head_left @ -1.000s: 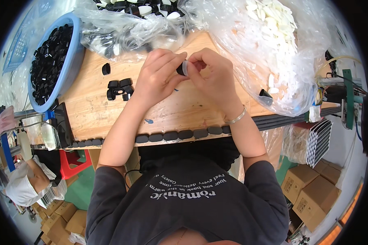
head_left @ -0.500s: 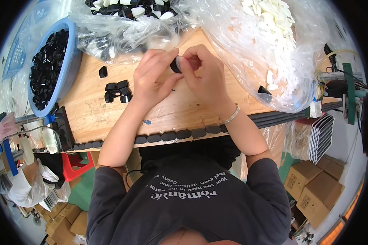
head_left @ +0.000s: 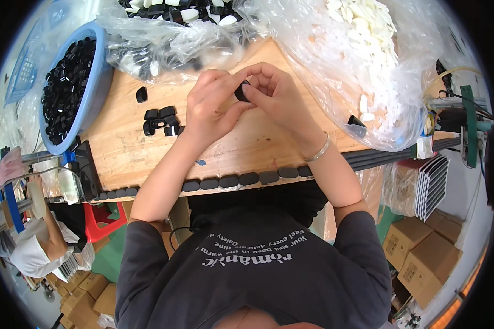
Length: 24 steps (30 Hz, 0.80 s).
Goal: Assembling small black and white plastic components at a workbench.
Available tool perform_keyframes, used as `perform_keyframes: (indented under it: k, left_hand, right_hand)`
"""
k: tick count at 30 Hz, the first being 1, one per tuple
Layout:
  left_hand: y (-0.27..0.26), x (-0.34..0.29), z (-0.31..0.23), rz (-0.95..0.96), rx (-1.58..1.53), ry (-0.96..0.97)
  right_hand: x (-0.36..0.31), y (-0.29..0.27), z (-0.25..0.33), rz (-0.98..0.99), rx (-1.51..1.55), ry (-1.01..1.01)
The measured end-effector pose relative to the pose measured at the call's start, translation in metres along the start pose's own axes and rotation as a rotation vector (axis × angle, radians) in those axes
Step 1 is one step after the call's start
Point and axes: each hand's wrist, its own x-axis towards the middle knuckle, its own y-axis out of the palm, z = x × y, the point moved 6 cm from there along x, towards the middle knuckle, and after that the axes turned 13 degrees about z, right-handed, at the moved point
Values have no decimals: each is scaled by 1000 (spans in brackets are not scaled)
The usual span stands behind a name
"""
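At the left of the table (head_left: 219,159) sits a basin (head_left: 103,82) with small parts (head_left: 68,90) in it. To its right lies a lone part (head_left: 141,95), and nearer the person a cluster of parts (head_left: 170,120) — just left of the left hand (head_left: 211,107). Between that hand and the right hand (head_left: 277,96) is the held part (head_left: 240,93). Behind both, a plastic bag (head_left: 186,44) bears mixed pieces (head_left: 173,13); on the right, plastic sheeting (head_left: 324,71) surrounds a heap of pieces (head_left: 368,55), with a loose part (head_left: 355,122) at its near left edge. A row of pads (head_left: 248,179) runs along the table's front edge — cartons (head_left: 433,263) stand off to the right, below.
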Motion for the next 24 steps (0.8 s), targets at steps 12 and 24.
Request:
perform_keyframes:
  k: [12,24]
  left_hand:
    - [6,-2,30,-62,-647,-255]
    - [3,-8,49,-99,-850,-429]
  right_hand:
    - [-11,4,26,-59,-55,-201]
    - [-9,-11,27,-262,-67,-137]
